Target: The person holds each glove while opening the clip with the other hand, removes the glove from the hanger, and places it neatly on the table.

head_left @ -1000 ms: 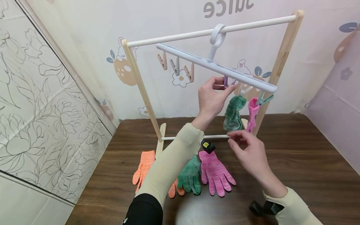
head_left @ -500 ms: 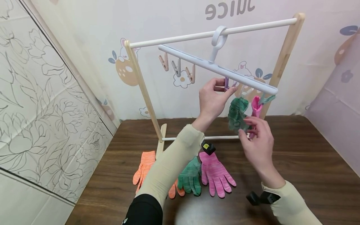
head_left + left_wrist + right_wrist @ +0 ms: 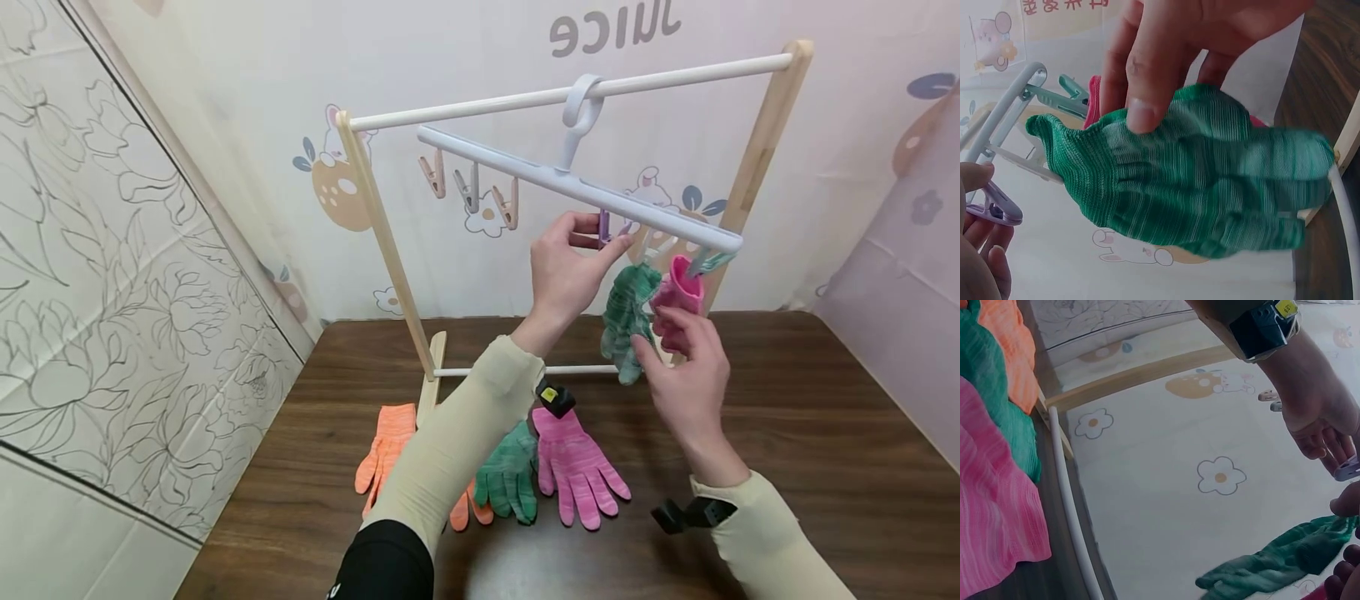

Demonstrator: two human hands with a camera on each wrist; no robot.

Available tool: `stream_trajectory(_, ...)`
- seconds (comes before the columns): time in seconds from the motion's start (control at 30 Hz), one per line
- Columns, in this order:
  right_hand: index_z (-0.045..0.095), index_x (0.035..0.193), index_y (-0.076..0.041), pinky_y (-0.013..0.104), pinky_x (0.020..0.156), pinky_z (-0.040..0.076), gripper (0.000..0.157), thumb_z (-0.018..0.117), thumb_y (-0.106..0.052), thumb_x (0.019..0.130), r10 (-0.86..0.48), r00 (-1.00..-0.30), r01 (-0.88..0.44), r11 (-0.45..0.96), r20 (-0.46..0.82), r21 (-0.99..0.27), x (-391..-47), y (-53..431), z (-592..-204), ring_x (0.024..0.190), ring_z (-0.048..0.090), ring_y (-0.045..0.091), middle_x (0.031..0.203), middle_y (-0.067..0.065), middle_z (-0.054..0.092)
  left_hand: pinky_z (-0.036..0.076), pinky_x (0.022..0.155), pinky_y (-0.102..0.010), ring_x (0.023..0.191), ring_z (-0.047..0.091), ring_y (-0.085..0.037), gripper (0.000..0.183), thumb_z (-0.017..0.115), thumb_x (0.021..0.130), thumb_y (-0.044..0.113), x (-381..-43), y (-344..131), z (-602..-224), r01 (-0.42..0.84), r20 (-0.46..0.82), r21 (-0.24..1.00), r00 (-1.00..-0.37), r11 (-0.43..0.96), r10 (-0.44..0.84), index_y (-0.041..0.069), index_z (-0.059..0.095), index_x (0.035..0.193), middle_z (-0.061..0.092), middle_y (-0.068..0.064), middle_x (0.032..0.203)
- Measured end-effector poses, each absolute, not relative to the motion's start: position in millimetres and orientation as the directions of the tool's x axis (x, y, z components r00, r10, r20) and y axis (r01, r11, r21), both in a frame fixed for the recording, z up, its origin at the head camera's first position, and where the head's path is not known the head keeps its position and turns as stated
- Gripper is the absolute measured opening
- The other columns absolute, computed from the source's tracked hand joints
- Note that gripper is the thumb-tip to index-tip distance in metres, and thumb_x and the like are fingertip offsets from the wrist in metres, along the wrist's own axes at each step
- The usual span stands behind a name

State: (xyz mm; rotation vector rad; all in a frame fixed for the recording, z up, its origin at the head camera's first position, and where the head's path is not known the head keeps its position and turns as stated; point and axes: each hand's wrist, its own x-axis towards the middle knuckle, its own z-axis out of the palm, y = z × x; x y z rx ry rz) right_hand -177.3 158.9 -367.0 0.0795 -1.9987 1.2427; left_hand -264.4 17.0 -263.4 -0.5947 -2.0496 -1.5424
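A green glove (image 3: 1166, 181) hangs by its cuff from a white clip (image 3: 1022, 164), just to the left of the right hand (image 3: 690, 371), which pinches the glove's edge with the thumb in front and the fingers behind. Beyond those fingers hangs a pink glove (image 3: 678, 287), its cuff opening upward under a teal clip (image 3: 712, 261). To the left of the green glove and slightly higher, the left hand (image 3: 568, 271) holds a purple clip (image 3: 1000, 206) between thumb and fingers. Just above both hands slants a pale hanger (image 3: 517, 167), its end on the right hand's side tilted lower and its hook over a white rod (image 3: 465, 109) that runs between two wooden posts. Farther to the left of the left hand, a beige clip (image 3: 433, 175), a grey clip (image 3: 467, 188) and a second beige clip (image 3: 507, 205) dangle under the hanger. Below the hands, on a brown wooden table (image 3: 810, 417), an orange glove (image 3: 390, 433) lies to the left of the left forearm; more orange fingers (image 3: 472, 507) show on its other side, beside a flat green glove (image 3: 513, 475) and a flat pink glove (image 3: 573, 462) with its fingers spread. Behind everything, a pale printed cloth (image 3: 247, 208) covers the wall.
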Motion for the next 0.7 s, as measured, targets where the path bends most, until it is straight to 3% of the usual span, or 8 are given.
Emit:
stream_trajectory(0.27,0.07,0.119,-0.004,0.015,0.075,0.046,0.032,0.075,-0.015,0.089,0.412,-0.691,-0.397,0.47,0.594,-0.788,-180.9,156.7,-366.6,0.086,0.06,0.005,0.112,0.01,0.071,0.053,0.066,-0.018,0.08,0.064,0.002,0.032,0.083,0.083,0.026,-264.3,16.5,-264.3,0.604,0.61,0.761,-0.79,0.237,0.059,0.009,0.066,0.105,0.07,0.001,0.097)
stream_trajectory(0.43,0.074,0.111,-0.003,0.014,0.07,0.047,0.024,0.074,-0.016,0.091,0.453,-0.671,-0.388,0.461,0.587,-0.798,-181.2,159.3,-365.9,0.079,0.061,0.006,0.106,0.01,0.073,0.053,0.067,-0.019,0.083,0.063,0.001,0.033,0.082,0.084,0.027,-265.8,15.8,-264.0,0.594,0.593,0.772,-0.801,0.225,0.083,0.01,0.066,0.107,0.07,0.002,0.098)
stream_trajectory(0.7,0.072,0.11,-0.001,0.015,0.071,0.048,0.026,0.073,-0.018,0.091,0.437,-0.696,-0.369,0.462,0.57,-0.806,-180.6,159.3,-368.4,0.079,0.061,0.007,0.108,0.011,0.072,0.054,0.069,-0.02,0.084,0.063,-0.003,0.036,0.08,0.086,0.026,-268.6,12.7,-267.5,0.608,0.602,0.765,-0.792,0.215,0.096,0.009,0.064,0.113,0.069,0.0,0.103)
